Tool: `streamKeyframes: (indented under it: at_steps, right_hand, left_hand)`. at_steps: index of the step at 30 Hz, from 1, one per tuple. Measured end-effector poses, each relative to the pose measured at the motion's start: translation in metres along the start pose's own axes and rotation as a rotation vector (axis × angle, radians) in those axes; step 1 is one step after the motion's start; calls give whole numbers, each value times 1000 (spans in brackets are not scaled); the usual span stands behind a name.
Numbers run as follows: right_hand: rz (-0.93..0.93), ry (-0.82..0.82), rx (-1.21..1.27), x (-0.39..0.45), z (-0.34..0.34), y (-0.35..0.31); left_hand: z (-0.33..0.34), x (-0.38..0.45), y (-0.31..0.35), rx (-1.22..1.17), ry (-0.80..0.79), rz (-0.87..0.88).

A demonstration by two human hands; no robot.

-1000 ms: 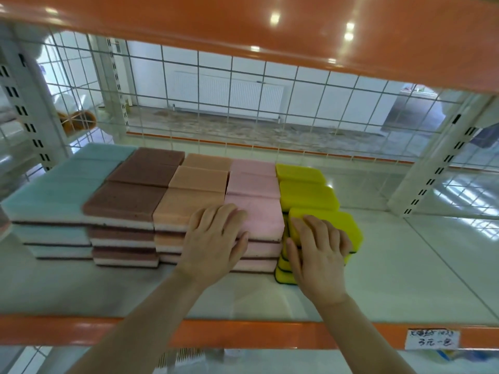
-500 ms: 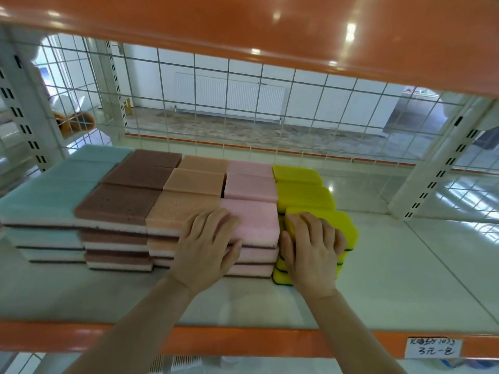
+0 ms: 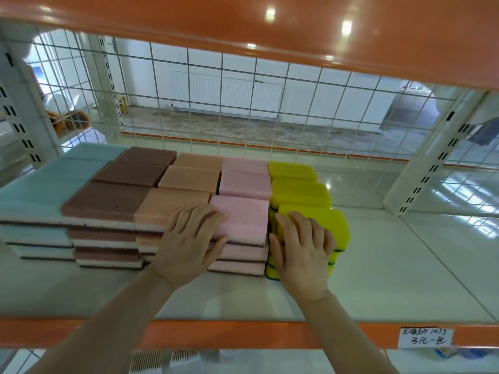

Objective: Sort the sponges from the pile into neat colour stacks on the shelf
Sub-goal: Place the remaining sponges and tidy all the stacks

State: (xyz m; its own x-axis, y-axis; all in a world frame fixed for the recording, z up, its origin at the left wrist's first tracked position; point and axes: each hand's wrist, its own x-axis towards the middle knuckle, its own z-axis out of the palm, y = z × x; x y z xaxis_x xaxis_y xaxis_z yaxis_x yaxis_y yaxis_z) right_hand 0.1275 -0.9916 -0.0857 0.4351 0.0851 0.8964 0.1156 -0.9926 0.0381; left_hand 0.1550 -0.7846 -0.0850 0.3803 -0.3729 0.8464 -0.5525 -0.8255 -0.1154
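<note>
Sponges stand in colour rows on the white shelf: light blue, brown, orange, pink and yellow. My left hand lies flat on the front of the near orange and pink stacks, fingers over their top edges, thumb against the pink stack's side. My right hand rests with straight fingers on the near yellow stack, whose top sponge sits slightly askew to the right.
An orange shelf beam hangs close overhead, and an orange front lip with a paper price label runs below. A white wire grid closes the back. White uprights stand at right and left.
Both hands have stayed on the front stacks; the view has shifted slightly. The pink and yellow front stacks sit a little closer together than a second ago.
</note>
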Motion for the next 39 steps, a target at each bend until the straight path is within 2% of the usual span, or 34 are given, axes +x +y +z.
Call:
streamKeyframes:
  at_steps: [6, 12, 19, 25, 39]
  right_hand:
    - [53, -16, 73, 8, -6, 8]
    - [-59, -73, 136, -3, -15, 28]
    - [-126, -137, 63, -22, -23, 51]
    - [-189, -207, 29, -22, -20, 59]
    - [-154, -196, 120, -22, -12, 49]
  left_hand:
    - [-1, 4, 11, 12, -78, -10]
    - [4, 11, 15, 49, -109, 97]
    - [7, 10, 24, 110, -102, 164]
    - [4, 10, 23, 129, -104, 146]
    - [-4, 6, 30, 162, -168, 85]
